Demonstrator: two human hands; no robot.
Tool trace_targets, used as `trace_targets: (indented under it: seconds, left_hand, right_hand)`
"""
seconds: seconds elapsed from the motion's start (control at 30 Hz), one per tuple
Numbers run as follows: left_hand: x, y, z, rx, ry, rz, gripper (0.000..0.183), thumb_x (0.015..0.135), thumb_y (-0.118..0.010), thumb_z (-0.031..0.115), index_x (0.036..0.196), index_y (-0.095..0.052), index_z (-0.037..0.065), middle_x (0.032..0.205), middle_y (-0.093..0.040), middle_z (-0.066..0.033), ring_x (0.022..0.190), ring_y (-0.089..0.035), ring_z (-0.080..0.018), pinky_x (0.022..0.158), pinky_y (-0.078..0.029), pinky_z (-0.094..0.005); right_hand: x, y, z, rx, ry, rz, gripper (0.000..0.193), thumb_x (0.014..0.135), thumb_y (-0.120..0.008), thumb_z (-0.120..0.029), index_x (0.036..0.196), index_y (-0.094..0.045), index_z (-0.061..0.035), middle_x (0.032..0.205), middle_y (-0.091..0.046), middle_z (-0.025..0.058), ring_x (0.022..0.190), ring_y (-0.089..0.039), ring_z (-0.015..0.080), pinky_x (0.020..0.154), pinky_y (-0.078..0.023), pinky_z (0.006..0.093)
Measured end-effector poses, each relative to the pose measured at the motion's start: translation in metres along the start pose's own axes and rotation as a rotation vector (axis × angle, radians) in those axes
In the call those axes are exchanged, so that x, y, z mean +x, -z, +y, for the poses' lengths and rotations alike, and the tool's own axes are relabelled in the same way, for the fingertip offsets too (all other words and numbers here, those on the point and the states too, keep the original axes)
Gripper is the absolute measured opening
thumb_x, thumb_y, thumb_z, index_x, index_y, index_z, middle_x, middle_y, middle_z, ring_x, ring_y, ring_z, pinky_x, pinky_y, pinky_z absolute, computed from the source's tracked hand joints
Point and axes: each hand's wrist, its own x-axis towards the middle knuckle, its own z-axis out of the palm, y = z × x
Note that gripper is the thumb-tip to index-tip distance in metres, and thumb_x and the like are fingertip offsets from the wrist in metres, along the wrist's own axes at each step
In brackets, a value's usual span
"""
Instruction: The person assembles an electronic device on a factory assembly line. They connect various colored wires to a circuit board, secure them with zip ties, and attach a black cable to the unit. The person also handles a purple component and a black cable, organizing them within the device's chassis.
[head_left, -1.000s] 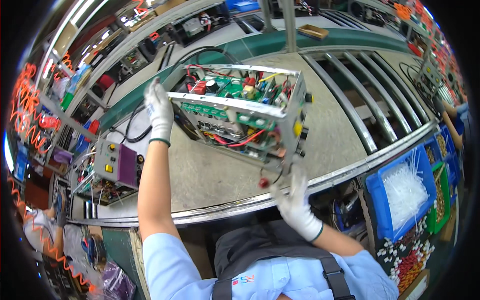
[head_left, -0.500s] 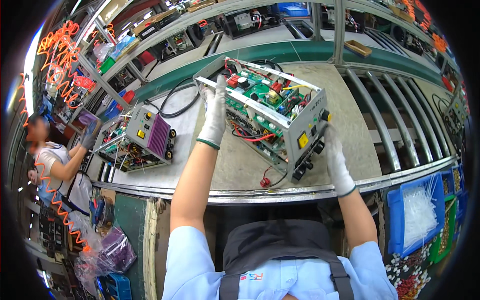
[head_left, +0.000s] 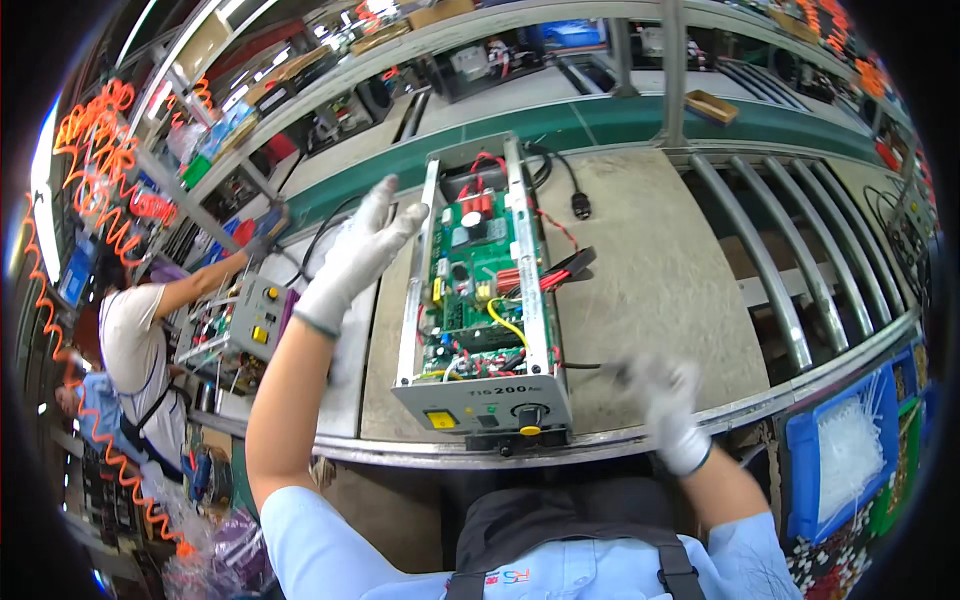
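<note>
An open-topped welding machine (head_left: pixel 480 395) stands on the bench before me, its grey front panel with a yellow switch and a black-and-yellow knob facing me. Inside the frame lies a green circuit board (head_left: pixel 480 260) with wires and components. My left hand (head_left: pixel 365 245), in a white glove, is open beside the left metal rail, fingers spread; its fingertips come close to the rail. My gloved right hand (head_left: pixel 668 400) is off the machine's right side, smeared by motion. A thin black cable (head_left: pixel 585 366) runs from the machine to its fingers; whether they grip it is unclear.
At left a co-worker (head_left: pixel 140 330) reaches over a second machine (head_left: pixel 250 320). Steel rollers (head_left: pixel 765 260) lie right of the bench top. A blue bin (head_left: pixel 840 450) of white ties stands at lower right. A black plug cable (head_left: pixel 578 195) lies behind the machine.
The machine has turned so its front panel faces me and now sits squarely on the bench. My left hand has come off its frame to the left; my right hand has moved down, away from the panel.
</note>
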Motion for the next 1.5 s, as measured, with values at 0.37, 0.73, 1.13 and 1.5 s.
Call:
trace_targets:
  seconds: [0.37, 0.73, 1.13, 1.5]
  left_hand:
    - [-0.152, -0.139, 0.140, 0.348, -0.469, 0.614, 0.059, 0.075, -0.054, 0.031, 0.128, -0.050, 0.004, 0.146, -0.033, -0.0236, 0.137, -0.028, -0.0433, 0.107, -0.015, -0.0686]
    - [-0.160, -0.115, 0.091, 0.924, -0.496, 0.642, 0.052, 0.087, -0.050, 0.021, 0.137, -0.037, 0.023, 0.152, -0.027, -0.0135, 0.142, -0.022, -0.0332, 0.110, -0.013, -0.0649]
    - [-0.175, -0.035, -0.006, 0.715, -0.301, 0.565, 0.071, 0.077, -0.059, 0.012, 0.143, -0.033, 0.020, 0.153, -0.018, -0.0221, 0.142, -0.017, -0.0417, 0.109, -0.015, -0.0641]
    - [-0.178, -0.037, 0.008, 0.311, -0.234, 0.515, 0.071, 0.072, -0.059, 0.003, 0.139, -0.039, 0.017, 0.145, -0.031, -0.0274, 0.123, -0.044, -0.0444, 0.104, -0.030, -0.0574]
  right_hand:
    - [0.398, -0.026, 0.048, 0.154, -0.032, -0.480, 0.064, 0.098, -0.044, -0.042, 0.147, -0.027, -0.0054, 0.148, -0.034, 0.0134, 0.133, -0.038, 0.0229, 0.111, -0.028, 0.0338]
    - [0.369, -0.044, 0.042, -0.236, 0.165, -0.362, 0.038, 0.094, -0.051, -0.025, 0.115, -0.061, 0.0059, 0.117, -0.061, 0.0122, 0.108, -0.057, 0.0201, 0.098, -0.042, 0.0324]
    - [0.157, 0.062, -0.039, -0.960, 0.469, 0.181, 0.034, 0.098, -0.045, -0.023, 0.121, -0.061, -0.0037, 0.114, -0.054, 0.0186, 0.110, -0.054, 0.0298, 0.094, -0.043, 0.0371]
    - [0.123, 0.039, -0.055, -0.882, 0.796, 0.035, 0.033, 0.099, -0.048, -0.014, 0.128, -0.052, 0.0022, 0.132, -0.052, 0.0131, 0.123, -0.049, 0.0219, 0.105, -0.036, 0.0335]
